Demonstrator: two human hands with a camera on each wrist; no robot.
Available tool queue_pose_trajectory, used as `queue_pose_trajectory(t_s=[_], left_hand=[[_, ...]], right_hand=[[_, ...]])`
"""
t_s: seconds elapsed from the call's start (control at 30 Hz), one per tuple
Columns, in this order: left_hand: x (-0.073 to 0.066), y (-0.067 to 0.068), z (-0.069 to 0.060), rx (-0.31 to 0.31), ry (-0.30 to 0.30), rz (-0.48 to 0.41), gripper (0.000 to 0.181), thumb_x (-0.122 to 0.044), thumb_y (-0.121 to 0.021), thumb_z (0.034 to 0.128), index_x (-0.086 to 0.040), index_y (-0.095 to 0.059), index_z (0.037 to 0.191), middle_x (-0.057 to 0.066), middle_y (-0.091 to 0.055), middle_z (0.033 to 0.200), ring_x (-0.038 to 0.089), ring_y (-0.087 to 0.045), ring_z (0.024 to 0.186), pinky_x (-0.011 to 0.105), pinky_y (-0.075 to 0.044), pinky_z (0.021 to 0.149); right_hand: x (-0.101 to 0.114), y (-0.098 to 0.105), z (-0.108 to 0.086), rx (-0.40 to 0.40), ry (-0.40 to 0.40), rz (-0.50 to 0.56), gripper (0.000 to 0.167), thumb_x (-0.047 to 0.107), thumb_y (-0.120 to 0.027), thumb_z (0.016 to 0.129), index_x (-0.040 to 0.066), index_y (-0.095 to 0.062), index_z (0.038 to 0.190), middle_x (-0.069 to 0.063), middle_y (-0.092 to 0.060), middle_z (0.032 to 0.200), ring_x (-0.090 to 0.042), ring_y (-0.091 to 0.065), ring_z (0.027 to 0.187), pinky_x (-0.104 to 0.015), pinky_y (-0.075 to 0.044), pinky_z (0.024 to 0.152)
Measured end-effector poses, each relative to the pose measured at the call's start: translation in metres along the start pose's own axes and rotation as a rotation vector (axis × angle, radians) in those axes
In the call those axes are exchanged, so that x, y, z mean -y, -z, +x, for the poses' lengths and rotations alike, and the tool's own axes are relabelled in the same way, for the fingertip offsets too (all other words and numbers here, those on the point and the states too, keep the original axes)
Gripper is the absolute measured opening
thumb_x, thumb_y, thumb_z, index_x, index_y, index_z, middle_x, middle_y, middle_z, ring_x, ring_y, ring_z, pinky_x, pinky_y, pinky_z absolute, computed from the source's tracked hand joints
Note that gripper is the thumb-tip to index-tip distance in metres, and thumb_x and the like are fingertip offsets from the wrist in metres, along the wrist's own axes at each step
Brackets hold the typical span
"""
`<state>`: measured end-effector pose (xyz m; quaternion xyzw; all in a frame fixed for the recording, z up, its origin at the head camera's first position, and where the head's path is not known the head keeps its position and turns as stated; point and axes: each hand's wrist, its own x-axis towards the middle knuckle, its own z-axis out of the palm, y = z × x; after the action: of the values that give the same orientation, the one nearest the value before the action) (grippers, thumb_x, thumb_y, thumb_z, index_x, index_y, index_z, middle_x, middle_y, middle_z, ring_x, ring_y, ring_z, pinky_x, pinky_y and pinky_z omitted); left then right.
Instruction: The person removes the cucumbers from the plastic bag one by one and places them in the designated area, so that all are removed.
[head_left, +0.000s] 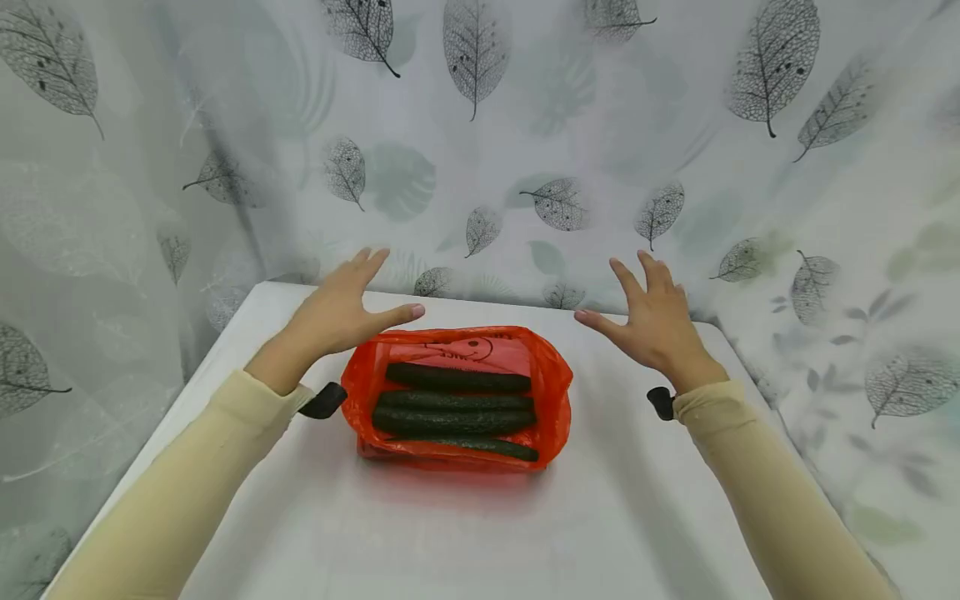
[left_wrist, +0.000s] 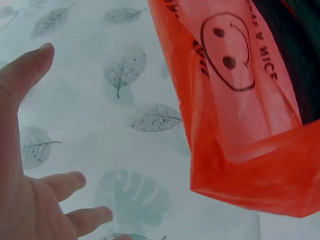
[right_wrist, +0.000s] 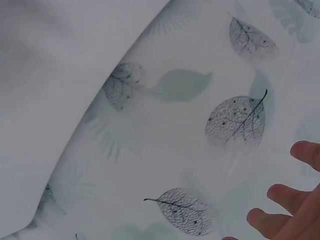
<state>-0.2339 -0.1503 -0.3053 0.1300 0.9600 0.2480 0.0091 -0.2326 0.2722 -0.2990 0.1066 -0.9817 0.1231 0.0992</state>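
A: How did the left grip stand?

B: The person's bare left hand [head_left: 330,312] was spread, thumb stretched away from the fingers, near the far left corner of the crinkled, translucent red plastic bag [head_left: 557,387].

A: And the right one?

B: The bare right hand [head_left: 654,325] was spread as well, its fingers parted, to the right of the bag and well apart from it.

A: What did the bag hold?

B: Long, dark green cucumbers [head_left: 453,422] lay side by side in it, visible through its wide mouth; I counted four. On the bag's far side was a black printed smiley face [head_left: 474,348] with lettering.

A: And around it?

B: The bag stood on a smooth white surface [head_left: 465,542]. Cream fabric sleeves [head_left: 187,475] reached in from its near left and near right. Beyond it and to both sides hung a white sheet printed with grey and pale green leaves [head_left: 600,108].
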Motion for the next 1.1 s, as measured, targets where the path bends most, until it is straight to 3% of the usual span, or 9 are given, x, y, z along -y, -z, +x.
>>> queue_pose_trajectory(t_s=[0.23,0.47,0.67,0.8,1.1], left_hand=[[0.016,-0.014,-0.025,-0.001,-0.041,-0.229,0.095,-0.067,-0.070,0.0821,-0.029,-0.032,0.160,0.005,-0.012,0.169,0.043,-0.020,0.149,0.071,-0.023,0.110],[0.030,-0.036,-0.044,-0.032,-0.079,-0.402,0.070,-0.049,-0.082,0.0813,-0.025,-0.060,0.143,0.001,-0.023,0.166,0.037,-0.019,0.150,0.071,-0.022,0.110],[0.037,-0.054,-0.053,-0.005,-0.094,-0.432,0.066,-0.045,-0.086,0.0769,-0.022,-0.067,0.136,0.000,-0.023,0.165,0.037,-0.017,0.151,0.070,-0.023,0.110],[0.040,-0.063,-0.056,0.018,-0.100,-0.408,0.066,-0.044,-0.087,0.0757,-0.019,-0.069,0.133,0.005,-0.023,0.166,0.042,-0.019,0.149,0.070,-0.026,0.109],[0.041,-0.076,-0.059,0.066,-0.065,-0.379,0.070,-0.044,-0.086,0.0773,-0.020,-0.065,0.139,0.024,-0.018,0.164,0.049,-0.019,0.147,0.069,-0.026,0.110]], right_hand=[[0.031,-0.004,-0.004,-0.002,0.059,0.115,0.104,0.072,-0.062,0.084,0.020,-0.019,0.163,-0.011,-0.011,0.167,-0.042,-0.027,0.145,-0.067,-0.035,0.105],[0.061,-0.007,-0.010,-0.010,0.110,0.328,0.097,0.064,-0.068,0.086,0.022,-0.024,0.162,-0.005,-0.021,0.163,-0.032,-0.038,0.139,-0.059,-0.040,0.106],[0.079,-0.013,-0.013,-0.027,0.164,0.520,0.088,0.050,-0.074,0.088,0.023,-0.030,0.159,0.000,-0.032,0.156,-0.020,-0.041,0.136,-0.046,-0.046,0.104],[0.091,-0.018,-0.014,-0.005,0.178,0.647,0.083,0.041,-0.077,0.089,0.019,-0.034,0.156,0.003,-0.039,0.154,-0.019,-0.047,0.134,-0.045,-0.049,0.101],[0.114,-0.034,-0.015,0.177,0.122,0.963,0.064,0.025,-0.077,0.090,0.017,-0.048,0.146,-0.002,-0.058,0.136,-0.023,-0.058,0.125,-0.040,-0.053,0.096]])
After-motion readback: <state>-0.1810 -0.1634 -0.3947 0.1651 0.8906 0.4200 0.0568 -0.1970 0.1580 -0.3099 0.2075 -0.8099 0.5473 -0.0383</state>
